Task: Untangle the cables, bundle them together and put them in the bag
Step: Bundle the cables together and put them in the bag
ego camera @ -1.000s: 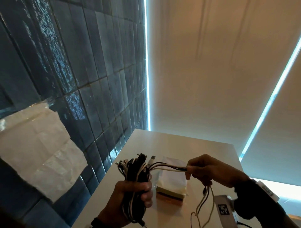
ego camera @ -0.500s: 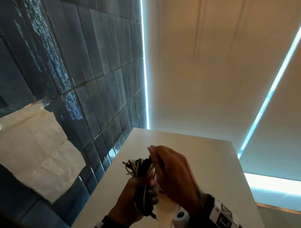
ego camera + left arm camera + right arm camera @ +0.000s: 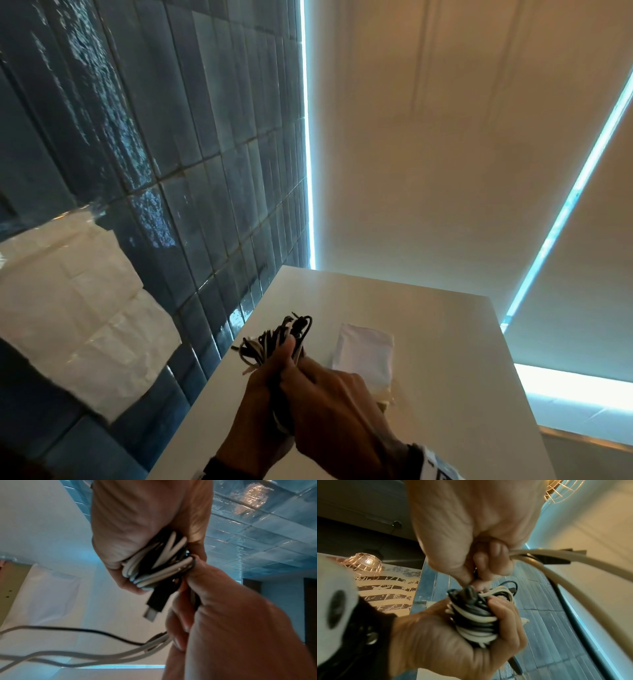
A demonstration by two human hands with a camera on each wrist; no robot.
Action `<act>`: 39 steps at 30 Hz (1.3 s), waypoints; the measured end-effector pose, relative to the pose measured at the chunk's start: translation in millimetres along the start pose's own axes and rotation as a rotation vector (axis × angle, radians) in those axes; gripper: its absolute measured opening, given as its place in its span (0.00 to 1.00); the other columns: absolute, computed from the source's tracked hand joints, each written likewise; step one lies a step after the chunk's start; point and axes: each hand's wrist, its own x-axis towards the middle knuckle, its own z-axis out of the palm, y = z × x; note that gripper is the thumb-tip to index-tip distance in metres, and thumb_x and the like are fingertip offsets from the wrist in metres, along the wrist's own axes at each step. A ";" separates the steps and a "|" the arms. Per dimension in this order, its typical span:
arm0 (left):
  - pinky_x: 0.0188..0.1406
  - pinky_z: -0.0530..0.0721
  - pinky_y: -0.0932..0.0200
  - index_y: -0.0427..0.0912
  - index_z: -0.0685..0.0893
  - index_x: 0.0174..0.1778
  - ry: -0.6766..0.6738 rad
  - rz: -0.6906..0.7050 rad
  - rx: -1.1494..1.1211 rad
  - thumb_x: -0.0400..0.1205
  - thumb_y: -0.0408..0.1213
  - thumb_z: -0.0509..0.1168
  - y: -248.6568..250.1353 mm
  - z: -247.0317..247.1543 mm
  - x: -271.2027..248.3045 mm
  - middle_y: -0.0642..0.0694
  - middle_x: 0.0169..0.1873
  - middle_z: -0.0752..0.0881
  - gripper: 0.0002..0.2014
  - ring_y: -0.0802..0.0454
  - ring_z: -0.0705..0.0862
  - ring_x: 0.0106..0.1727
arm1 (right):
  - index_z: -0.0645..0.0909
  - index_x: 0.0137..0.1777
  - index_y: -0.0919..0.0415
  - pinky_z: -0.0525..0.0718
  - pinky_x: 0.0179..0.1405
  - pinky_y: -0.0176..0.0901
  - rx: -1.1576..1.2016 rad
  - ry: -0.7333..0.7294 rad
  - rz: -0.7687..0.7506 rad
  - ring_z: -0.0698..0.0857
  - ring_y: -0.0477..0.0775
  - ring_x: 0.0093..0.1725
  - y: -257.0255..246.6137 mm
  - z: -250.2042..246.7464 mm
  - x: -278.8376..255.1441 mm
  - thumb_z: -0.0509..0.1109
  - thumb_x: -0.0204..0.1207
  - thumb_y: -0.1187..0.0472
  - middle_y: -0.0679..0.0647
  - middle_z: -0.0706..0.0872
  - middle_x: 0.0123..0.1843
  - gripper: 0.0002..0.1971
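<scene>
- Table (image 3: pixel 445 342): white top, our chosen landmark; it ran along a wall of dark blue tiles (image 3: pixel 205 137) on its left side, with pale blinds (image 3: pixel 445 154) beyond its far edge.
- Bundle of cables (image 3: pixel 274 342): black and white strands, folded into a thick hank, held in the air above the near left part of the table. We saw its looped ends fanning out above the fists in the head view.
- Left hand (image 3: pixel 253 411): fingers curled tight round the middle of the bundle, thumb up along it. From the right wrist view we saw the strands stacked across the palm.
- Right hand (image 3: pixel 342 401): closed, pressed against the left hand at the bundle. Its fingers pinched loose cable tails (image 3: pixel 547 559), one white and one black, which ran out of the fist.
- Loose tails (image 3: pixel 85 654): in the left wrist view we saw white and black lengths hanging free below the hands, over the table.
- Black plug (image 3: pixel 154 601): a flat connector with a metal tip, sticking out of the lower end of the bundle.
- Bag (image 3: pixel 366 356): a pale, flat pouch lying on the table, just beyond the hands toward the middle of the top; its near end was hidden by the right hand.
</scene>
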 end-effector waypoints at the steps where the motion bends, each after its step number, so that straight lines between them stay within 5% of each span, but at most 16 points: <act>1: 0.16 0.78 0.57 0.36 0.79 0.32 0.012 0.003 0.032 0.51 0.40 0.88 1.3 -1.4 1.7 0.45 0.21 0.74 0.25 0.50 0.75 0.16 | 0.74 0.65 0.65 0.81 0.36 0.44 -0.013 -0.018 -0.017 0.85 0.58 0.41 0.1 3.1 -1.5 0.60 0.83 0.63 0.59 0.83 0.52 0.13; 3: 0.14 0.72 0.62 0.41 0.72 0.30 0.055 0.033 0.117 0.58 0.36 0.83 6.2 -3.7 6.5 0.49 0.20 0.69 0.22 0.55 0.69 0.15 | 0.77 0.59 0.63 0.74 0.28 0.41 -0.008 0.017 0.006 0.85 0.57 0.35 0.4 4.9 -5.0 0.63 0.79 0.63 0.56 0.83 0.50 0.11; 7: 0.10 0.69 0.65 0.43 0.68 0.31 0.185 0.163 0.110 0.68 0.28 0.68 21.1 -0.2 21.7 0.48 0.20 0.69 0.13 0.54 0.69 0.15 | 0.72 0.59 0.55 0.71 0.36 0.43 0.299 0.123 0.177 0.83 0.55 0.42 -0.9 9.3 -12.9 0.55 0.86 0.48 0.52 0.84 0.48 0.12; 10: 0.16 0.72 0.67 0.43 0.70 0.29 0.260 0.372 0.098 0.74 0.24 0.58 39.5 8.8 28.8 0.49 0.17 0.71 0.11 0.54 0.72 0.16 | 0.77 0.45 0.49 0.77 0.35 0.44 0.499 0.155 0.355 0.82 0.49 0.33 11.6 21.6 -36.8 0.47 0.75 0.26 0.45 0.81 0.31 0.29; 12: 0.19 0.75 0.67 0.42 0.75 0.26 0.266 0.497 0.086 0.78 0.23 0.55 57.3 9.7 28.2 0.50 0.16 0.74 0.16 0.55 0.74 0.16 | 0.82 0.40 0.46 0.79 0.36 0.37 0.753 0.021 0.493 0.81 0.40 0.29 28.6 38.7 -60.5 0.52 0.64 0.18 0.42 0.82 0.28 0.34; 17: 0.30 0.85 0.62 0.42 0.84 0.26 0.203 0.611 0.122 0.78 0.23 0.57 81.9 13.1 21.7 0.46 0.25 0.83 0.19 0.52 0.83 0.26 | 0.88 0.38 0.40 0.81 0.64 0.44 0.728 -0.191 0.606 0.85 0.34 0.48 73.6 47.2 -90.1 0.64 0.69 0.28 0.40 0.89 0.45 0.20; 19: 0.29 0.84 0.63 0.44 0.86 0.24 0.122 0.591 0.164 0.77 0.23 0.57 79.6 18.2 21.4 0.47 0.25 0.82 0.20 0.53 0.82 0.26 | 0.90 0.42 0.40 0.82 0.60 0.39 0.731 -0.031 0.613 0.86 0.36 0.51 84.3 33.7 -86.6 0.62 0.65 0.22 0.43 0.91 0.48 0.26; 21: 0.28 0.83 0.63 0.44 0.87 0.28 0.027 0.549 0.234 0.72 0.23 0.61 74.8 24.3 20.8 0.47 0.28 0.82 0.15 0.54 0.81 0.27 | 0.89 0.50 0.40 0.82 0.54 0.35 0.723 0.262 0.599 0.86 0.37 0.53 84.3 9.5 -70.4 0.58 0.73 0.27 0.40 0.91 0.52 0.25; 24: 0.31 0.84 0.61 0.41 0.87 0.44 -0.075 0.506 0.340 0.68 0.21 0.65 67.8 28.4 20.8 0.44 0.41 0.87 0.14 0.53 0.83 0.31 | 0.84 0.61 0.44 0.77 0.56 0.24 0.718 0.491 0.456 0.81 0.31 0.63 68.6 -28.3 -36.3 0.53 0.80 0.34 0.35 0.86 0.61 0.24; 26: 0.35 0.84 0.59 0.38 0.82 0.51 -0.117 0.513 0.437 0.68 0.21 0.65 65.3 29.3 22.3 0.43 0.46 0.86 0.17 0.52 0.83 0.36 | 0.82 0.65 0.44 0.75 0.56 0.21 0.744 0.405 0.394 0.80 0.29 0.63 59.4 -43.7 -20.3 0.49 0.77 0.31 0.36 0.83 0.66 0.30; 28: 0.37 0.84 0.57 0.35 0.79 0.51 -0.145 0.521 0.533 0.67 0.22 0.67 65.0 29.6 23.7 0.41 0.42 0.82 0.16 0.49 0.81 0.38 | 0.80 0.69 0.45 0.75 0.56 0.23 0.771 0.084 0.395 0.79 0.26 0.61 53.7 -49.3 -9.1 0.43 0.76 0.27 0.38 0.79 0.71 0.36; 30: 0.38 0.83 0.54 0.34 0.78 0.49 -0.160 0.529 0.593 0.65 0.24 0.70 63.7 28.8 24.4 0.40 0.39 0.79 0.16 0.45 0.79 0.39 | 0.76 0.73 0.50 0.74 0.67 0.32 0.796 -0.243 0.402 0.78 0.34 0.66 51.8 -42.9 0.3 0.45 0.75 0.28 0.46 0.77 0.75 0.38; 32: 0.41 0.82 0.51 0.38 0.81 0.46 -0.144 0.565 0.616 0.63 0.29 0.73 61.1 27.5 24.2 0.40 0.38 0.78 0.16 0.44 0.79 0.40 | 0.74 0.75 0.53 0.71 0.76 0.45 0.846 -0.409 0.390 0.76 0.45 0.72 48.3 -28.2 5.3 0.48 0.75 0.31 0.51 0.77 0.76 0.37; 36: 0.39 0.81 0.52 0.36 0.79 0.43 -0.090 0.633 0.531 0.63 0.31 0.72 52.8 23.9 25.4 0.40 0.35 0.77 0.14 0.44 0.77 0.36 | 0.75 0.73 0.61 0.70 0.78 0.51 1.173 -0.318 0.318 0.80 0.51 0.70 38.3 6.0 4.4 0.51 0.85 0.43 0.60 0.83 0.69 0.27; 39: 0.33 0.83 0.58 0.33 0.77 0.45 0.026 0.631 0.397 0.61 0.35 0.72 48.7 19.3 28.2 0.37 0.34 0.78 0.19 0.46 0.80 0.32 | 0.77 0.64 0.70 0.78 0.70 0.56 1.405 -0.273 0.350 0.87 0.61 0.58 31.4 21.5 2.9 0.53 0.85 0.44 0.71 0.87 0.56 0.28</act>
